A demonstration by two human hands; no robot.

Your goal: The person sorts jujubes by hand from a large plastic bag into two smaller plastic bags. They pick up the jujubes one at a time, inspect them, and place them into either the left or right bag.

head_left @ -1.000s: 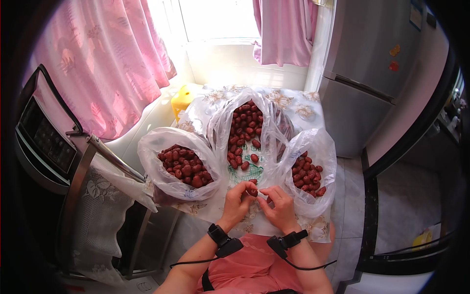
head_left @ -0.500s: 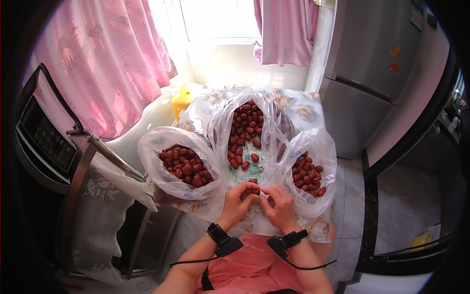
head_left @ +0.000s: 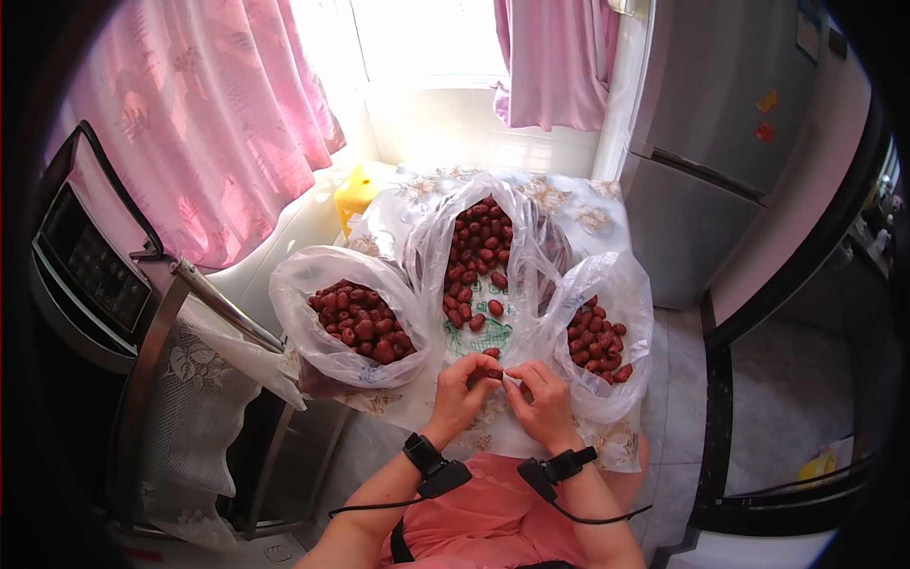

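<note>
My left hand (head_left: 458, 396) is closed, its fingertips pinching a dried red date (head_left: 495, 374). Facing it, my right hand (head_left: 540, 400) is also closed in a pinch, with its tips against the right end of that date; what lies between them is too small to make out. Just beyond the fingers another red date (head_left: 491, 352) lies at the mouth of the middle plastic bag (head_left: 427, 242), which holds many whole dates (head_left: 482, 232). Dates also fill an open left bag (head_left: 287, 284), and fewer show in the right bag (head_left: 630, 294).
The bags stand on a table with a flowered cloth (head_left: 592, 218). A yellow object (head_left: 354, 192) is at the table's far left corner. An appliance with a dark control panel (head_left: 95, 261) stands left, a grey refrigerator (head_left: 692, 228) right. Pink curtains (head_left: 204, 133) hang by the window.
The date between my fingertips has turned or shifted slightly. Both hands keep nearly the same place, and the bags have not been moved.
</note>
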